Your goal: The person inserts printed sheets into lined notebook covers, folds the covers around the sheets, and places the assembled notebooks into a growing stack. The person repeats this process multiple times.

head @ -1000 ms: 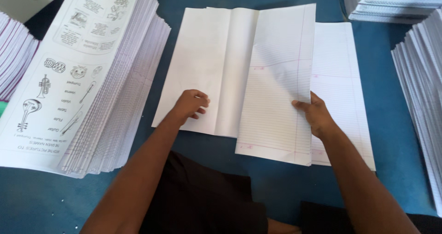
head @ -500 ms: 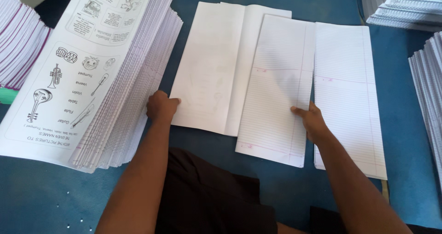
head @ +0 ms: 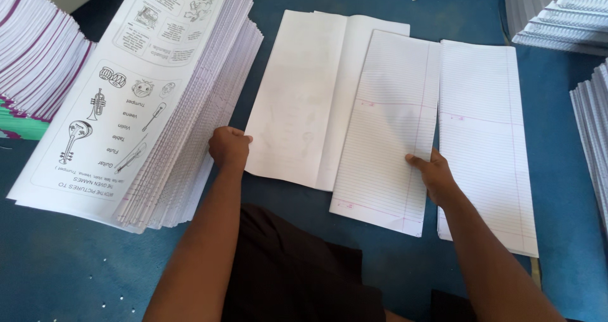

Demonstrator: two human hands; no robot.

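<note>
Left hand (head: 229, 148) now off the blank sheet (head: 297, 100) — at the printed stack (head: 136, 94).
Grip curled on stack edge; right hand (head: 437, 176) still pins ruled sheet (head: 386, 119), fingers flat.

Blue table top (head: 76, 265) carries a tall printed-sheet stack (head: 145, 100) at left, three long paper sheets side by side: blank sheet (head: 304, 94), lined sheet (head: 386, 119), second lined sheet (head: 484, 138); more paper stacks (head: 557, 12) at right.

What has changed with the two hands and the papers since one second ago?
The left hand left the blank folded sheet and moved left to the side of the tall printed stack; whether it has a grip on a sheet is unclear. The right hand stayed on the near lined sheet. The other lined sheet kept its place.
</note>
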